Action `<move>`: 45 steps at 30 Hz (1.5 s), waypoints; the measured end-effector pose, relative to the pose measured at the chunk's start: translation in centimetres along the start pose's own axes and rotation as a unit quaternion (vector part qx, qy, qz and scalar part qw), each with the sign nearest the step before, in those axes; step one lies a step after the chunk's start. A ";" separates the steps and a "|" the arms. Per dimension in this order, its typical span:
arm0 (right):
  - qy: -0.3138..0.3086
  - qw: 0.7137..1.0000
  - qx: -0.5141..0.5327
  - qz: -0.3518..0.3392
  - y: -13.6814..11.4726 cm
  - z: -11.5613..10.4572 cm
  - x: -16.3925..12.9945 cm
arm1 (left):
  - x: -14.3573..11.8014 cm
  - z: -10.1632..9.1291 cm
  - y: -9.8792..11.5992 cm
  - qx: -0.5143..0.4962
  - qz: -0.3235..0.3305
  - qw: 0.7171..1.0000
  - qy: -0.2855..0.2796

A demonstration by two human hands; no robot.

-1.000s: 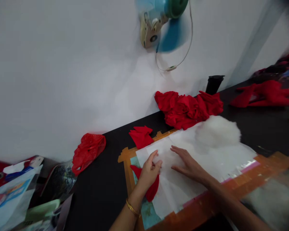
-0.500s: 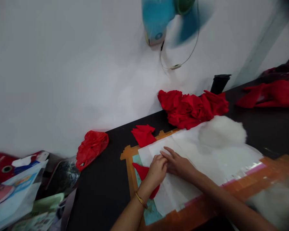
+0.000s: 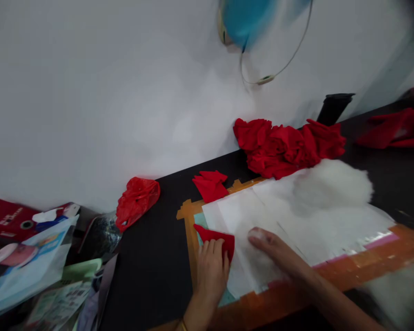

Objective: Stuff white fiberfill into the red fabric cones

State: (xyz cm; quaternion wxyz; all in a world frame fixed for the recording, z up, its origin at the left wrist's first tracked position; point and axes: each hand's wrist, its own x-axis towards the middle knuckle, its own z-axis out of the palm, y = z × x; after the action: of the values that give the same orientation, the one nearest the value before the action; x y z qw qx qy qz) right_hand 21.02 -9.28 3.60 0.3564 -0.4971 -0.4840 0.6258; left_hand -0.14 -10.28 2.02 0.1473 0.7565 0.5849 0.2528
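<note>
Black table [image 3: 152, 257], taped mat [image 3: 189, 230], seemingly red cloth [image 3: 286, 147]

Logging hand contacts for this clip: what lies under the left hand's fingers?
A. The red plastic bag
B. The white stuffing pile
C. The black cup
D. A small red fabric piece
D: the left hand lies flat with its fingers on the small red fabric piece at the edge of the white sheets.

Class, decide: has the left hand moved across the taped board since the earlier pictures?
Yes. The left hand slid off the white sheets toward the board's near edge, onto the red piece.
</note>
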 end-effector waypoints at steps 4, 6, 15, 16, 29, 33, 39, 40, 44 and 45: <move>-0.030 0.998 -0.042 -0.035 1.0 2.5 0.1 | 1.9 -0.5 0.5 -0.125 -0.047 0.991 0.024; 0.026 0.986 -0.139 -0.089 1.1 3.1 0.9 | 2.4 -0.8 1.3 -0.170 -0.039 0.984 0.026; 0.027 0.964 0.258 -0.061 0.4 5.7 2.1 | 0.9 -1.0 3.7 -0.188 0.096 0.977 -0.013; 0.019 0.957 0.284 -0.057 0.6 6.0 2.0 | 0.5 -1.1 3.7 -0.194 0.111 0.974 -0.023; 0.002 0.962 0.260 -0.077 -1.2 8.9 1.9 | 2.5 -1.3 4.6 -0.566 -0.217 0.778 0.162; -0.026 0.964 0.258 -0.060 -1.8 8.5 2.5 | 3.0 -0.5 4.8 -0.632 -0.282 0.698 0.186; 0.058 0.982 0.146 -0.105 0.3 6.5 2.4 | 4.2 0.0 1.6 -0.662 -0.324 0.634 0.233; 0.105 0.979 0.103 -0.144 0.9 6.4 2.4 | 4.4 0.1 1.6 -0.672 -0.322 0.622 0.240; 0.195 0.939 -0.021 -0.281 1.8 6.5 2.4 | 4.2 0.3 3.1 -0.708 -0.344 0.571 0.231; 0.179 0.941 -0.032 -0.286 1.6 6.5 2.4 | 4.1 0.3 3.6 -0.710 -0.354 0.568 0.219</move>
State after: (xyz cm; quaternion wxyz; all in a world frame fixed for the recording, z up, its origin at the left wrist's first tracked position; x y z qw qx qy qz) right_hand 14.20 -9.17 1.62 0.5850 -0.4526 -0.5536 0.3828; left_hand 3.74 -7.32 4.48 0.5826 0.0630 0.4524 0.6723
